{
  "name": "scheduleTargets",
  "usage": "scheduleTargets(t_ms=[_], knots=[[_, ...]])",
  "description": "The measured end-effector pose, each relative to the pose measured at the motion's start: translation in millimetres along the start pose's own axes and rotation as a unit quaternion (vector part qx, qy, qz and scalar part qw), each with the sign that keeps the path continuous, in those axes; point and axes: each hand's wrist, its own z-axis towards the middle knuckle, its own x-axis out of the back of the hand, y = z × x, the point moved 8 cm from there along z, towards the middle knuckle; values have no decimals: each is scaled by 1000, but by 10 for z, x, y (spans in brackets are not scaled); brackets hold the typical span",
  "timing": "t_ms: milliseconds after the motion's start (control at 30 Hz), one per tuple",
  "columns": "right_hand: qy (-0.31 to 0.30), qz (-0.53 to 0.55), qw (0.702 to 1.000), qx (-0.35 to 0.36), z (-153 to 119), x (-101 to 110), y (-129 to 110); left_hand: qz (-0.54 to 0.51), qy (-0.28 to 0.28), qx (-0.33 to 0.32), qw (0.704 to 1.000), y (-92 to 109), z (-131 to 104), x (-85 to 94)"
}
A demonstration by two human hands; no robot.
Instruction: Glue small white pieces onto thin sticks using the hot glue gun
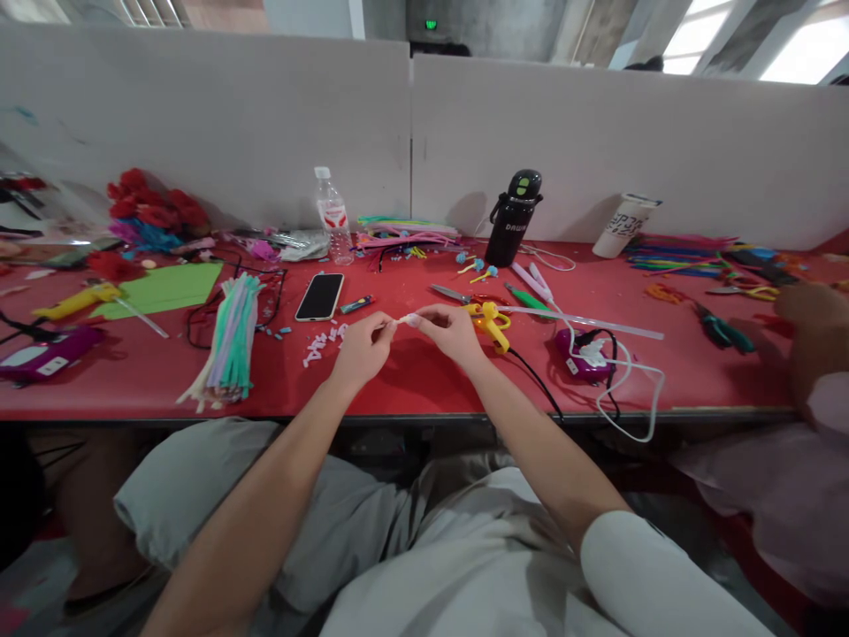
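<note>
Over the red table [398,380], my left hand [363,349] and my right hand [451,332] meet, thumb and fingers pinched on a small pale pink fuzzy piece [409,319]. It looks like a bit of pipe cleaner, and the fingertips partly cover it. Several short pale lilac pieces [318,346] are scattered just left of my left hand. Close to my right hand lies a yellow glue gun [492,326] with a clear glue stick [597,324] near it. Scissors [449,292] rest behind the right fingers.
A phone [319,296] and a bundle of pipe cleaners [232,336] lie to the left. A water bottle [333,217], a black flask [513,221] and a white cup [623,226] stand along the partition [265,124]. A purple box [584,356] with cables sits right; another person's arm [815,336] is beyond.
</note>
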Motion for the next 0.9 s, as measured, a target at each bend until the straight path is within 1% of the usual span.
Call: scheduleTargets(t_ms=[367, 467, 533, 633, 700, 767, 833, 867, 900], knots=[[-3, -6, 1000, -17, 1, -10, 48, 9, -7, -6, 1000, 39, -4, -4], [-2, -13, 1000, -19, 3, -12, 29, 11, -10, -3, 1000, 37, 1, -1], [11, -28, 999, -14, -3, 19, -5, 13, -13, 1, 1000, 26, 7, 7], [31, -66, 997, -4, -75, 125, -74, 18, -18, 16, 1000, -26, 21, 21], [-1, -102, 995, -7, -188, 186, -108, 14, -26, 31, 999, -85, 32, 18], [-59, -161, 985, -20, -356, 263, -116, 7, -38, 44, 998, -141, 41, 4], [-76, -245, 966, -40, -536, 456, -104, 4, -48, 53, 997, -179, 46, -11], [-61, -290, 954, -54, -611, 600, -95, 4, -52, 56, 997, -191, 49, -16], [-33, -329, 942, -62, -668, 760, -99, 1, -54, 60, 997, -200, 51, -19]])
